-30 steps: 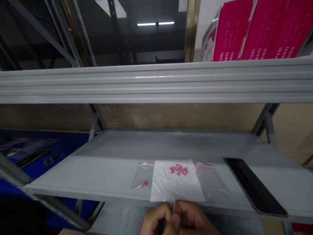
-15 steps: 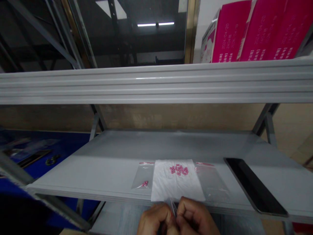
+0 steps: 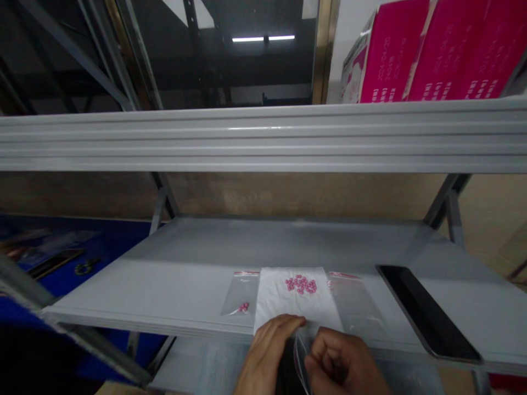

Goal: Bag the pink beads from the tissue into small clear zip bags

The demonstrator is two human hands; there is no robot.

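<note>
A clear zip bag (image 3: 302, 362) stands edge-on between my hands, near the front edge of the shelf. My right hand (image 3: 343, 359) is closed, its fingers pinching the bag's edge from the right. To the left, my left hand (image 3: 267, 351) has its fingers stretched forward, fingertips at the bag's far end; its thumb is hidden. Just beyond lies a white tissue (image 3: 275, 296) with several small pink beads (image 3: 301, 284) on it. One flat zip bag (image 3: 241, 288) with a few pink beads (image 3: 244, 307) lies left of the tissue, and another clear zip bag (image 3: 356, 302) lies right of it.
A dark phone-like slab (image 3: 426, 312) lies on the grey shelf (image 3: 185, 269) at the right. A thick metal shelf beam (image 3: 263, 137) crosses above, with pink boxes (image 3: 395, 55) at upper right. Left, a blue surface (image 3: 119, 241) holds assorted items.
My left hand has gone from a closed grip to stretched fingers and moved forward over the tissue's near edge. The bag between my hands now shows more, and my right hand still pinches it.
</note>
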